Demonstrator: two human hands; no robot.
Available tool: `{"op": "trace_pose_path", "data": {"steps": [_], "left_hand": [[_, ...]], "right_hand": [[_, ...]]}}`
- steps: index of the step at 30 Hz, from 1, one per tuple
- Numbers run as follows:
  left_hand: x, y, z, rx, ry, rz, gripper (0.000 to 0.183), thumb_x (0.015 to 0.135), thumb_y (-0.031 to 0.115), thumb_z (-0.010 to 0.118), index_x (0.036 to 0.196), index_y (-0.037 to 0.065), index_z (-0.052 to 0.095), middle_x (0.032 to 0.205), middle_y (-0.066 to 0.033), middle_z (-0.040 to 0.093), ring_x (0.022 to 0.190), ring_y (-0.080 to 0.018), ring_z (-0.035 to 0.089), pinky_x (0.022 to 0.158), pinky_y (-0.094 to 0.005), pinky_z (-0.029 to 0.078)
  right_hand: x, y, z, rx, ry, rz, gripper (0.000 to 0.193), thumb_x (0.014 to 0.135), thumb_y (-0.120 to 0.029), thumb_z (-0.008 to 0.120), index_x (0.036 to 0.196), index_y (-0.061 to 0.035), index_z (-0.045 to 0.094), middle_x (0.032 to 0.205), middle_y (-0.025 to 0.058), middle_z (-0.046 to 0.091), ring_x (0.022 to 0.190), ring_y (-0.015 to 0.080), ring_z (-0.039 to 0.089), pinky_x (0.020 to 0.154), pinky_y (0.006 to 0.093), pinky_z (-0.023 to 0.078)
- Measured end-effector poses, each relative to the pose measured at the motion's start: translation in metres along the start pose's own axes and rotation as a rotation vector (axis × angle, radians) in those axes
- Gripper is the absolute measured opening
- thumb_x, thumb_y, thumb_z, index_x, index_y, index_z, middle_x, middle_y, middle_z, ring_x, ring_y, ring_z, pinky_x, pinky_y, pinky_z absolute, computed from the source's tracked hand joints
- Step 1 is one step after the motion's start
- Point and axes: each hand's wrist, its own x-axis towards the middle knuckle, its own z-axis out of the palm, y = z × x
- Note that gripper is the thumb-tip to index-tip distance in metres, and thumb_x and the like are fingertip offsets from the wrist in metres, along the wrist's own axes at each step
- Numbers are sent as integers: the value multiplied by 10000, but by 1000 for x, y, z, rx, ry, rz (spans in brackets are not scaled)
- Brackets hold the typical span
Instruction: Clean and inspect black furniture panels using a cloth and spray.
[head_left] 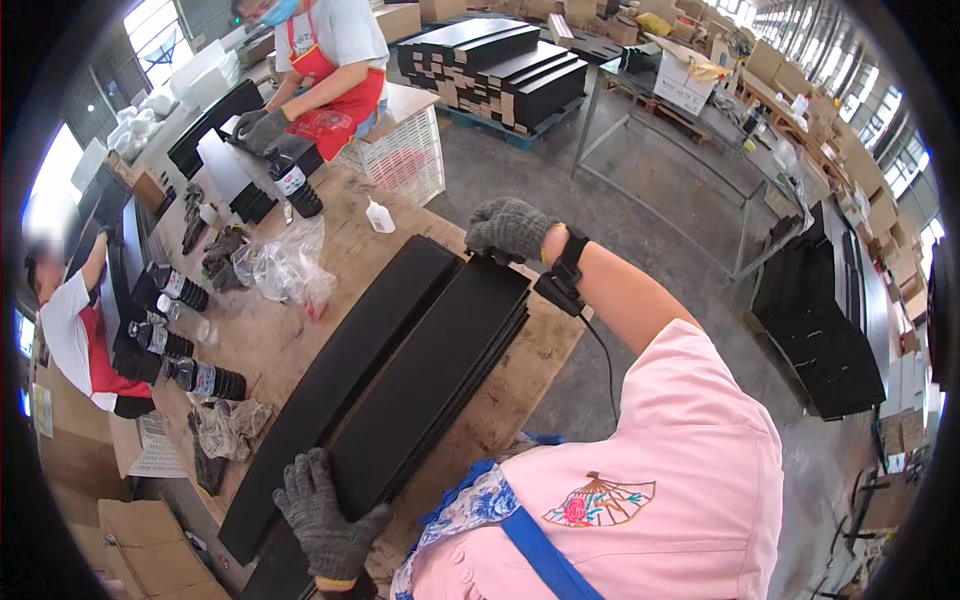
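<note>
Gloved left hand (325, 520) and right hand (508, 228) clamped on black panel stack (430, 385) ends at frame centre, squared on counter (290, 340), unmoved.

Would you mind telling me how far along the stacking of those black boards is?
Done: one long black panel lies flat on the wooden table. In hand: the left hand and right hand grip opposite ends of a black board stack. Left: its layers look unevenly aligned.
</note>
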Motion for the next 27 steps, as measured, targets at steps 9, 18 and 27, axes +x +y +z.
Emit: {"op": "trace_pose_path", "data": {"steps": [9,18,27], "left_hand": [[5,5,11,56,-19,-65,1314,452,487,899,1566,90,327,1381,-212,516,1253,-410,490,1122,-594,295],[7,10,11,37,86,47,1195,497,409,878,1528,46,395,1337,-247,570,1133,-440,548,1023,-513,402],[-18,-40,9,-129,178,225,879,760,386,811,1480,27,456,1421,-217,537,1299,-396,506,1125,-493,334]], "right_hand": [[-86,37,-21,-480,88,-72,338,808,-338,717,986,-50,719,900,155,720,821,288,701,726,381,539],[-99,69,39,-415,502,-523,217,821,-266,732,863,-57,686,843,143,686,787,357,659,680,439,523],[-127,108,301,-442,67,-1094,399,990,-251,547,1353,-88,585,1428,96,566,1364,189,484,1155,324,346]]}}
